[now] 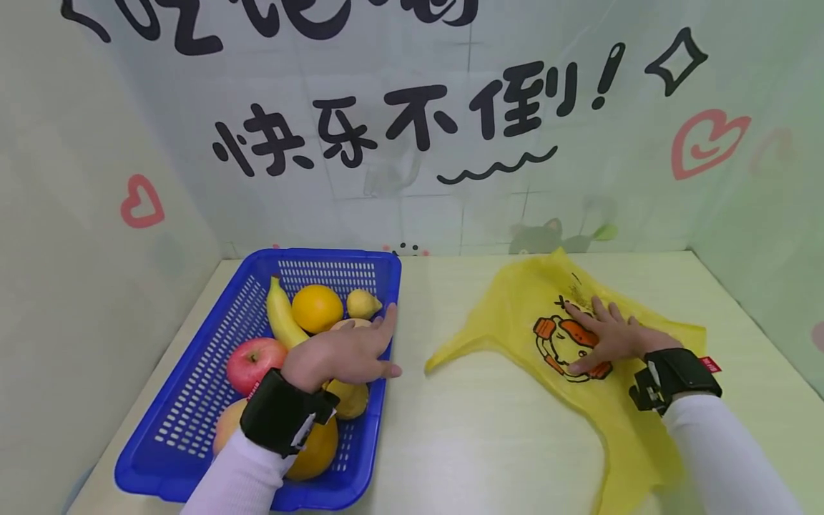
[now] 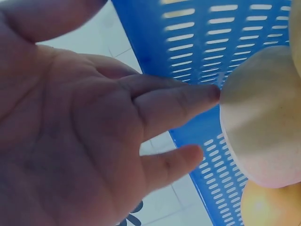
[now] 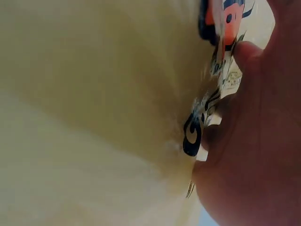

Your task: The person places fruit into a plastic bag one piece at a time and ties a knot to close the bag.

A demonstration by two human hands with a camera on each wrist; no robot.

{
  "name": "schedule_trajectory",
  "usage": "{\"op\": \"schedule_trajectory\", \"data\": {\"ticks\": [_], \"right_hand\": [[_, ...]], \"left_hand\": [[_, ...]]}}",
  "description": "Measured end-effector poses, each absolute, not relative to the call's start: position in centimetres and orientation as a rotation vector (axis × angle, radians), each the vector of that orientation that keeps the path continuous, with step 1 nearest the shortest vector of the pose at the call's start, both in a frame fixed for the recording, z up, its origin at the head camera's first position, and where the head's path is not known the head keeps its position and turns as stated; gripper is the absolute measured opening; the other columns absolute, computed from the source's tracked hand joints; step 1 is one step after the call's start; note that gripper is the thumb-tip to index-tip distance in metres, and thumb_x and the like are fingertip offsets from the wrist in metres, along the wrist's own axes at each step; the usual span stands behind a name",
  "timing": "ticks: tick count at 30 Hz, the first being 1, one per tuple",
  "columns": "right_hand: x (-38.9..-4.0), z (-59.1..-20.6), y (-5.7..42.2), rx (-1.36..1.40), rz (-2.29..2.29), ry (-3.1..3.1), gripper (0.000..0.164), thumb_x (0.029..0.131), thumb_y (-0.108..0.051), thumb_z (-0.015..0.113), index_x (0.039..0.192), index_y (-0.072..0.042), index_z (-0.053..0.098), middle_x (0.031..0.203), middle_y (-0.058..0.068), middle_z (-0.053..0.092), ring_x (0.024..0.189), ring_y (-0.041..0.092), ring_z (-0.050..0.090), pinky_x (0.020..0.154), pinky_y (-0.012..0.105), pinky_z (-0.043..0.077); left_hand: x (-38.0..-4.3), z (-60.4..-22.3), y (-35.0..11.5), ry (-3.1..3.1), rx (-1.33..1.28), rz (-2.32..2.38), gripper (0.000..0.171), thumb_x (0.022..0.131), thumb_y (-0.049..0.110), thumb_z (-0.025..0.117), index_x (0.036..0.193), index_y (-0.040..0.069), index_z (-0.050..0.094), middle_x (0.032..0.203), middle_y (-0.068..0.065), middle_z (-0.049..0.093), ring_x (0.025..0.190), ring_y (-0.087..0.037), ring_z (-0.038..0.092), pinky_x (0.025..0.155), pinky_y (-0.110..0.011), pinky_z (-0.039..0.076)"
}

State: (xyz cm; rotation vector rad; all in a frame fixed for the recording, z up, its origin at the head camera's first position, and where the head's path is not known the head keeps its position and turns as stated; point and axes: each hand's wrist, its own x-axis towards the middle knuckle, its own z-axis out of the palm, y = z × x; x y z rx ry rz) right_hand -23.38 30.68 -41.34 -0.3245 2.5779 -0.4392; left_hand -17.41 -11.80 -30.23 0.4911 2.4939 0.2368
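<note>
Here, my right fingers (image 1: 584, 320) rest spread on the yellow bag (image 1: 524, 307) (its cartoon print (image 1: 545, 329) partly under them). My left fingers (image 1: 386, 330), also apart, extend over the blue basket (image 1: 199, 400), fruit (image 1: 317, 309) below them.

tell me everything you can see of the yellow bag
The yellow bag looks like thin, soft plastic, creased in places. It lies spread out on the right of the pale table, apart from the blue basket. One narrow, handle-like strip points left; another part stretches toward the near edge. A black-and-orange cartoon is printed on it. The right hand rests on it with fingers spread, partly covering the print.
</note>
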Motion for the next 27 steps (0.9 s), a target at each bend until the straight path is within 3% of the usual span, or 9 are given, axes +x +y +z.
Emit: {"op": "schedule_trajectory", "data": {"ticks": [5, 12, 17, 20, 27], "right_hand": [[-22.9, -41.2, 30.1, -0.246, -0.377, 2.584, 0.125, 0.072, -0.069, 0.073, 0.158, -0.012, 0.003, 0.153, 0.042, -0.013, 0.137, 0.069, -0.009, 0.102, 0.083, 0.004], [-22.6, -42.7, 29.6, -0.140, -0.342, 2.589, 0.130, 0.067, -0.083, 0.064, 0.159, -0.017, 0.000, 0.154, 0.042, -0.015, 0.138, 0.068, -0.009, 0.101, 0.083, 0.006], [-22.4, -44.1, 29.4, -0.042, -0.362, 2.607, 0.136, 0.060, -0.094, 0.055, 0.159, -0.023, -0.005, 0.153, 0.042, -0.016, 0.137, 0.069, -0.011, 0.098, 0.085, 0.001], [-21.9, -43.6, 28.7, 0.006, -0.376, 2.579, 0.136, 0.061, -0.094, 0.055, 0.159, -0.023, -0.007, 0.152, 0.043, -0.019, 0.136, 0.070, -0.013, 0.099, 0.085, 0.001], [-20.4, -40.6, 26.8, 0.062, -0.377, 2.541, 0.133, 0.067, -0.087, 0.060, 0.158, -0.014, -0.003, 0.150, 0.046, -0.015, 0.135, 0.072, -0.006, 0.098, 0.084, 0.015]], "left_hand": [[-17.5, -30.0, -11.5, 2.502, 0.468, 0.243, 0.093, 0.096, 0.043, 0.059, 0.159, 0.009, 0.000, 0.164, -0.013, 0.022, 0.149, -0.025, 0.031, 0.121, -0.044, 0.026], [-17.8, -30.1, -10.7, 2.513, 0.462, 0.222, 0.093, 0.094, 0.047, 0.059, 0.159, 0.013, 0.002, 0.164, -0.009, 0.022, 0.145, -0.023, 0.038, 0.120, -0.042, 0.031], [-18.2, -30.5, -9.9, 2.489, 0.468, 0.298, 0.092, 0.096, 0.044, 0.057, 0.159, 0.011, -0.002, 0.164, -0.009, 0.021, 0.151, -0.020, 0.028, 0.122, -0.041, 0.025], [-18.4, -30.7, -9.4, 2.473, 0.470, 0.342, 0.091, 0.097, 0.042, 0.056, 0.159, 0.010, -0.003, 0.165, -0.010, 0.020, 0.153, -0.021, 0.020, 0.123, -0.042, 0.021], [-18.4, -30.9, -8.3, 2.464, 0.450, 0.388, 0.088, 0.099, 0.040, 0.052, 0.158, 0.012, -0.006, 0.165, -0.014, 0.016, 0.154, -0.024, 0.017, 0.123, -0.044, 0.020]]}}
